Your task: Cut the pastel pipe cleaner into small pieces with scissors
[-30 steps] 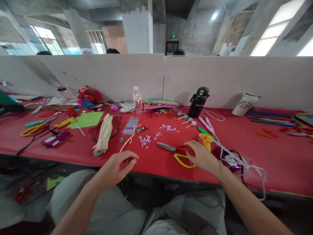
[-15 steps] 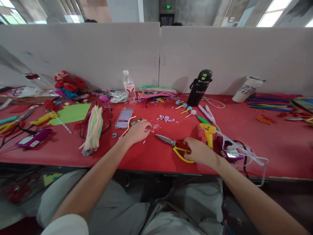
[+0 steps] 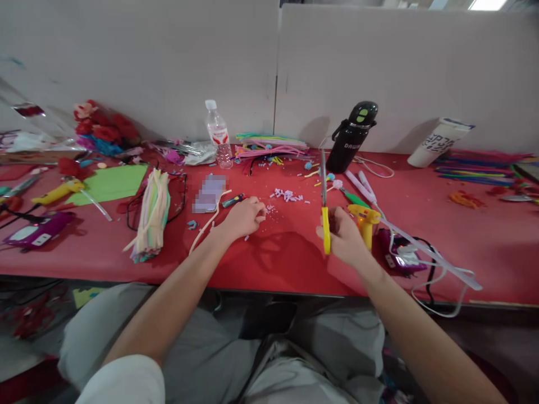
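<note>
My right hand [image 3: 343,233] is wrapped round the handles of yellow-handled scissors [image 3: 325,230], lifted with the blades pointing up and away. My left hand [image 3: 249,216] has its fingers pressed together near small lilac crumbs [image 3: 272,210] on the red table; whatever is between the fingertips is too small to make out. Beyond it lie short lilac pieces [image 3: 287,195]. A pale fuzzy stem [image 3: 205,226] and a dark marker-like tool [image 3: 233,200] are beside the left hand. The yellow glue gun [image 3: 365,216] stands just right of my right hand.
A bundle of pale stems [image 3: 152,216], a phone [image 3: 209,193] and a plastic bottle [image 3: 219,137] are at the left. A black flask [image 3: 352,137], a white cup [image 3: 438,143] and a purple device with cables [image 3: 398,255] are at the right. A grey partition [image 3: 168,73] stands behind.
The scissors have risen off the table in my right hand and turned from lying leftward to upright. My left hand's fingers have drawn closer together. The view has tilted down.
</note>
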{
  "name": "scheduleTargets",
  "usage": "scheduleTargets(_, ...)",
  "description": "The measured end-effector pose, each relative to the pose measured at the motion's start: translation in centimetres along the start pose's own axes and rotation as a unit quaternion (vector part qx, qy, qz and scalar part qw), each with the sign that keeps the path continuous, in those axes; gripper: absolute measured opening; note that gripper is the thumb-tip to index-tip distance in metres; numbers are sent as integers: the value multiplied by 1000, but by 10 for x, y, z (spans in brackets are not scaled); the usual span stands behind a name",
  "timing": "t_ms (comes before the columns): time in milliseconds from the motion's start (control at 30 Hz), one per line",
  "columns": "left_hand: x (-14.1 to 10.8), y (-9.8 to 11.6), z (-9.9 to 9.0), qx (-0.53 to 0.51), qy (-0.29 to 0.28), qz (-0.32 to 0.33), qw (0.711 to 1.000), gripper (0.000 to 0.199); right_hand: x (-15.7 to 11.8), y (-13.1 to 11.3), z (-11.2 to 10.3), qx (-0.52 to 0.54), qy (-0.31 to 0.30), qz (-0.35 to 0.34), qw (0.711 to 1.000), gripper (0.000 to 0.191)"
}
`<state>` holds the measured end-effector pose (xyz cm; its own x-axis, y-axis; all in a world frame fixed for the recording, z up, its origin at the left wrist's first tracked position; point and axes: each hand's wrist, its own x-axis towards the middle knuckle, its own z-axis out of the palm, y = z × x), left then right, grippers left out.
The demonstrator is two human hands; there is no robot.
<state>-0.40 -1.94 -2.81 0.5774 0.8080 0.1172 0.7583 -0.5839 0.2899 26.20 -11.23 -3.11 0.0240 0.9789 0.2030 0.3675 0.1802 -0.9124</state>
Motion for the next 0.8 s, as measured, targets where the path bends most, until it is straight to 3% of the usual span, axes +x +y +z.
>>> scheduleTargets(167, 8, -2, 5, -43, 4, -36, 998, 10, 47, -19, 12, 127, 32, -28, 991, 30)
scheduleTargets(233, 8, -4, 5, -44, 3, -39, 998, 10, 63, -17, 16, 148, 26, -30, 988, 31)
scheduleTargets(333, 6, -8, 3, -26, -13, -32, 999, 7, 78, -3, 26, 179, 65, -23, 981, 34)
scheduleTargets(500, 6, -10, 4, -13, -49, -20, 999, 11, 74, 13, 40, 279, 62, -10, 958, 36)
scheduleTargets(633, 5, -8, 4, -39, -42, -33, 998, 7, 65, 13, 39, 300, 98, -32, 948, 43)
scheduleTargets(800, 1, -12, 1, -55, -39, -43, 997, 14, 68, 16, 39, 320, 98, -39, 942, 46)
